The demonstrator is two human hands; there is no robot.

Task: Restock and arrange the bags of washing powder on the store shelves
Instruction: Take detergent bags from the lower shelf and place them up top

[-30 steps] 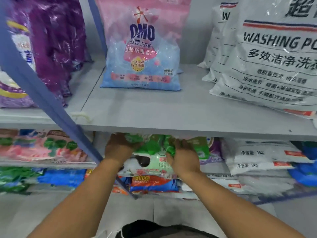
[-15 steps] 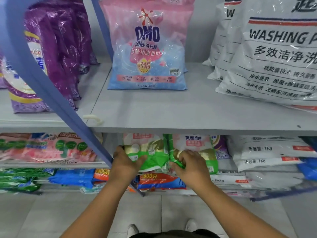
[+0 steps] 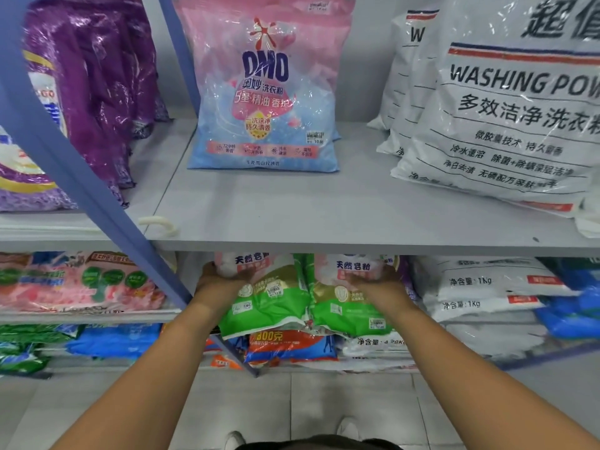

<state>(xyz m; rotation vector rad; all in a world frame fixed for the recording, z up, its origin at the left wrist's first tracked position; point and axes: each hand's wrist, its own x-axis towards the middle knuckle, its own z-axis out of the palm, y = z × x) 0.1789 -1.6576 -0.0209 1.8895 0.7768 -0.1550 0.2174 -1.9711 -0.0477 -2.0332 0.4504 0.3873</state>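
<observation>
Head view: left hand and right hand each gripping a green bag, side by side on lower shelf. Soft, slumping, slippery film; best held by upper corners.

Counted: two green-and-pink bags held side by side, one pink-and-blue OMO bag, three white washing-powder sacks, two hands.

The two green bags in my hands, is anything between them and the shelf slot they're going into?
Nothing visible blocks them. The left hand and right hand already hold the two green bags on their shelf, under the upper shelf board. A purple bag sits close on the right, beside rather than in front.
</observation>
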